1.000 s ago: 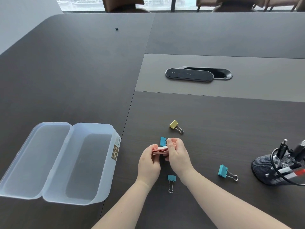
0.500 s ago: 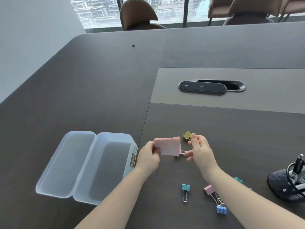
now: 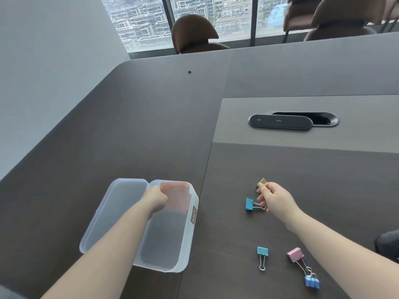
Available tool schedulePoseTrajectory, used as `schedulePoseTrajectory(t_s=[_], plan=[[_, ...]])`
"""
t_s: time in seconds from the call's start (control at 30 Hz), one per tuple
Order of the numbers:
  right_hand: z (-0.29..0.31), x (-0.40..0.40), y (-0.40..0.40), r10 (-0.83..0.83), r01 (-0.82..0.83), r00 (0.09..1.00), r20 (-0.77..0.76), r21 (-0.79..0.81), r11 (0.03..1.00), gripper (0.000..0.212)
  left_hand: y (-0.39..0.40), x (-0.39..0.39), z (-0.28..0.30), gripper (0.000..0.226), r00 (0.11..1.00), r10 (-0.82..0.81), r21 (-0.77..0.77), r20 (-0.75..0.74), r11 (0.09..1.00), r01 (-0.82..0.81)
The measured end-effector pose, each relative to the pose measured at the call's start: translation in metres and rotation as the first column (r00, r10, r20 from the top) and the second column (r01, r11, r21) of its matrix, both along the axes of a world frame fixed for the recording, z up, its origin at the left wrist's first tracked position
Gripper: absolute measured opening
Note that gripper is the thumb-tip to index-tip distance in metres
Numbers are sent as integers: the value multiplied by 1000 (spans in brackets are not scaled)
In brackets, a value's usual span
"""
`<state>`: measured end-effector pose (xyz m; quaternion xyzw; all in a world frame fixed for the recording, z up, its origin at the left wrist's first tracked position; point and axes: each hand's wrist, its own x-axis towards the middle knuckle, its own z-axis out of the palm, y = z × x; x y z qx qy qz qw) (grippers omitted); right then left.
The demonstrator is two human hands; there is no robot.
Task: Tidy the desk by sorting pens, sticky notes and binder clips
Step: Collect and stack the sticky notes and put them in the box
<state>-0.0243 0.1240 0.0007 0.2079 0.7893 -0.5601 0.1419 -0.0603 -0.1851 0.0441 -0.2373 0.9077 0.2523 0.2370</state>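
Observation:
My left hand (image 3: pixel 155 199) reaches into the clear plastic box (image 3: pixel 187 240) and is closed on a pink pad of sticky notes (image 3: pixel 178 198), which shows through the box's far end. My right hand (image 3: pixel 275 200) is out over the table. Its thumb and forefinger pinch the handle of a yellow binder clip (image 3: pixel 262 182) that lies on the table. A blue binder clip (image 3: pixel 249 204) lies beside the hand, its wire handle under my lower fingers. Nearer me lie a teal clip (image 3: pixel 262 251), a pink clip (image 3: pixel 294 255) and a light blue clip (image 3: pixel 312 282).
The box's hinged lid (image 3: pixel 124 203) lies open to its left. A black mesh pen holder (image 3: pixel 388 242) is cut off at the right edge. A black cable hatch (image 3: pixel 280 122) sits in the table's lighter middle strip. Brown chairs (image 3: pixel 194 33) stand beyond the far edge.
My left hand carried the pink sticky notes left and down into the box. My right hand let go of the pad and closed on the yellow clip. The blue clip now lies on the table.

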Motion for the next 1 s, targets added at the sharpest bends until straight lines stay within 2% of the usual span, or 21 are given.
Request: schedulePoseTrajectory(t_s=[0.1, 0.3, 0.5, 0.6, 0.77, 0.83, 0.9, 1.0], plan=[[-4, -1, -5, 19, -20, 999, 26, 17, 1000, 28, -4, 3, -16, 20, 999, -2, -124, 43, 992, 7], [-15, -5, -8, 44, -47, 998, 41, 67, 997, 28, -6, 0, -38, 24, 999, -38, -246, -16, 969, 33], [-22, 1, -6, 49, -53, 998, 44, 97, 994, 25, -8, -7, -54, 12, 992, -15, -269, -123, 963, -18], [-26, 4, -4, 46, -53, 997, 59, 113, 992, 24, -4, -6, -58, 13, 987, 4, -268, -158, 962, -46], [-26, 6, -2, 48, -56, 996, 71, 114, 992, 24, -1, 0, -66, 13, 960, -60, -320, -272, 947, -31], [-25, 6, -1, 39, -47, 997, 69, 108, 993, 24, 0, 0, -67, 13, 951, -75, -294, -300, 956, -17], [-24, 5, -1, 31, -38, 997, 68, 104, 994, 23, 5, -2, -67, 5, 947, -130, -258, -293, 965, 53], [-22, 6, 1, 25, -32, 997, 69, 102, 994, 23, 18, -1, -69, 28, 960, -203, -208, -193, 964, 162]])
